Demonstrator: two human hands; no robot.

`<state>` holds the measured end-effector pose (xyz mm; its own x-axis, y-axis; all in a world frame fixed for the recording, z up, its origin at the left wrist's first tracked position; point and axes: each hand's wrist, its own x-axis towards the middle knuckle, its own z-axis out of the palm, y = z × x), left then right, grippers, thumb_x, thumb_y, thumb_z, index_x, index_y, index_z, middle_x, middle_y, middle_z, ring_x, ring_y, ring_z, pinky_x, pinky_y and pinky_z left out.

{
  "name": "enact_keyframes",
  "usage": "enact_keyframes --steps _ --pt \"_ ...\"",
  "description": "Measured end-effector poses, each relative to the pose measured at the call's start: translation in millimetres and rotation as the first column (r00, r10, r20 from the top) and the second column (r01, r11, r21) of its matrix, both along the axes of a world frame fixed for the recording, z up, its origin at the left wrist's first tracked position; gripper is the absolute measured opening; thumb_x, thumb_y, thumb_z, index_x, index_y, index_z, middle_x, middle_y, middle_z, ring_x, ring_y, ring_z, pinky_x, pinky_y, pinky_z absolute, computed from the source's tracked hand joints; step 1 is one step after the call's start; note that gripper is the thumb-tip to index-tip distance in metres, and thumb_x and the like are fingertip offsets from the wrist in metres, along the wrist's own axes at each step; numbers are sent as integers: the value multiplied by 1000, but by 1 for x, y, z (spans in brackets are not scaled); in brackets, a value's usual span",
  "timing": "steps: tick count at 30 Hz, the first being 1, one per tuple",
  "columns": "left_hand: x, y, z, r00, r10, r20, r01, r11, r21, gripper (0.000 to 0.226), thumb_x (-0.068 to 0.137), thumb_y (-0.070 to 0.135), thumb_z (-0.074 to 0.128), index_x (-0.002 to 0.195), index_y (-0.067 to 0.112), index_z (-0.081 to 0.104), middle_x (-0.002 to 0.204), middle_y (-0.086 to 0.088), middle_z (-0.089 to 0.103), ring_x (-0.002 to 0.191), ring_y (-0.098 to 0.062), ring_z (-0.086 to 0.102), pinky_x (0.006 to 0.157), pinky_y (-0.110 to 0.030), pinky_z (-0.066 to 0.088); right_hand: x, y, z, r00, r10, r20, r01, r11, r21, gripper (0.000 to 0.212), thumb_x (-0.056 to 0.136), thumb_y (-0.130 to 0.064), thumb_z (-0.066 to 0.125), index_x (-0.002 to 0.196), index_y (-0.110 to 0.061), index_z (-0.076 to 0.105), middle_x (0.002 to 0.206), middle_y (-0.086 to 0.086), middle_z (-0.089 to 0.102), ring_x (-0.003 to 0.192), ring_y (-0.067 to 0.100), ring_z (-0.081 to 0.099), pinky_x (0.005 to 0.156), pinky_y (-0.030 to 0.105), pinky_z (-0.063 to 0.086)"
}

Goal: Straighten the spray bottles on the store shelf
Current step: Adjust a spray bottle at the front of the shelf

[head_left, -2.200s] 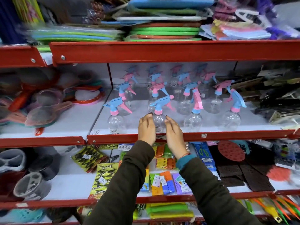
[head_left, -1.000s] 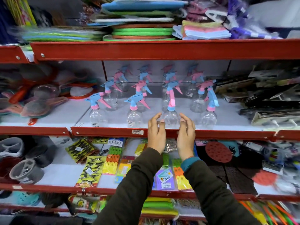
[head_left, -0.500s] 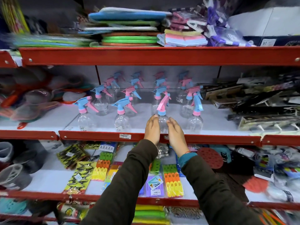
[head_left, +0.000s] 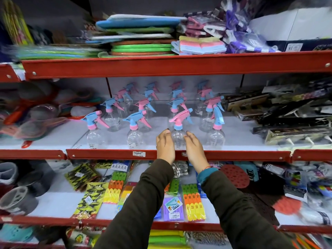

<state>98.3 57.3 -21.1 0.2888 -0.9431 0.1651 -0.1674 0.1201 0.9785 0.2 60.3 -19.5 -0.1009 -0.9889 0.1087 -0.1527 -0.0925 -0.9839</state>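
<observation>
Clear spray bottles with pink and blue trigger heads stand in rows on the white middle shelf (head_left: pixel 242 141). In the front row, the third spray bottle (head_left: pixel 178 139) has a pink head whose nozzle points left. My left hand (head_left: pixel 165 146) and my right hand (head_left: pixel 195 149) cup its body from both sides, fingers against the plastic. Front-row neighbours stand at the far left (head_left: pixel 93 138), at the left (head_left: pixel 133 138) and at the right (head_left: pixel 216 138). The right one's blue head points up and back. More bottles (head_left: pixel 177 105) line up behind.
A red shelf lip (head_left: pixel 107 154) with a price tag runs under my wrists. Strainers (head_left: pixel 36 123) lie left of the bottles, dark packaged goods (head_left: pixel 287 119) right. Mats are stacked on the shelf above (head_left: pixel 140 42); peg packs (head_left: pixel 193 202) lie below.
My hands went from the second front bottle to the third and closed around it. Its pink head has turned from pointing upward to pointing left.
</observation>
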Motion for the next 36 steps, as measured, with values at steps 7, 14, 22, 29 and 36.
enact_keyframes --steps 7,14,22,29,36 --pt "8 -3 0 996 -90 2 90 996 9 44 102 27 28 141 13 44 151 -9 41 140 -17 36 113 -21 20 10 9 -7 1000 22 -18 -23 999 -30 49 101 -28 42 148 -17 40 156 6 40 143 21 39 116 31 29" --pt "7 4 -3 996 -86 -2 86 996 -13 47 102 35 31 145 19 40 155 -4 37 145 -18 31 123 -36 21 6 15 -8 1000 5 4 -5 998 -57 47 100 -26 44 146 -17 44 153 7 42 137 18 43 115 32 33" --pt "-24 33 -18 990 138 11 -129 951 -282 31 101 25 41 129 19 52 133 -4 50 122 -12 45 101 -16 34 -28 39 -28 965 -204 164 234 953 -190 36 100 -21 46 135 -22 53 131 2 50 117 13 52 102 28 42" --pt "-88 39 -15 982 -155 110 171 972 -159 39 102 27 38 138 17 49 143 -5 48 130 -11 43 106 -17 26 -89 22 -25 906 -390 168 415 894 -166 40 100 -23 42 139 -18 50 139 3 42 113 -18 46 90 -4 27" --pt "-119 15 6 942 -326 83 322 945 63 55 102 36 32 151 10 29 161 -9 26 149 -19 24 120 -26 12 -118 -12 -3 984 -180 18 180 983 -30 46 103 -33 35 138 -9 53 146 13 53 135 26 49 119 41 32"
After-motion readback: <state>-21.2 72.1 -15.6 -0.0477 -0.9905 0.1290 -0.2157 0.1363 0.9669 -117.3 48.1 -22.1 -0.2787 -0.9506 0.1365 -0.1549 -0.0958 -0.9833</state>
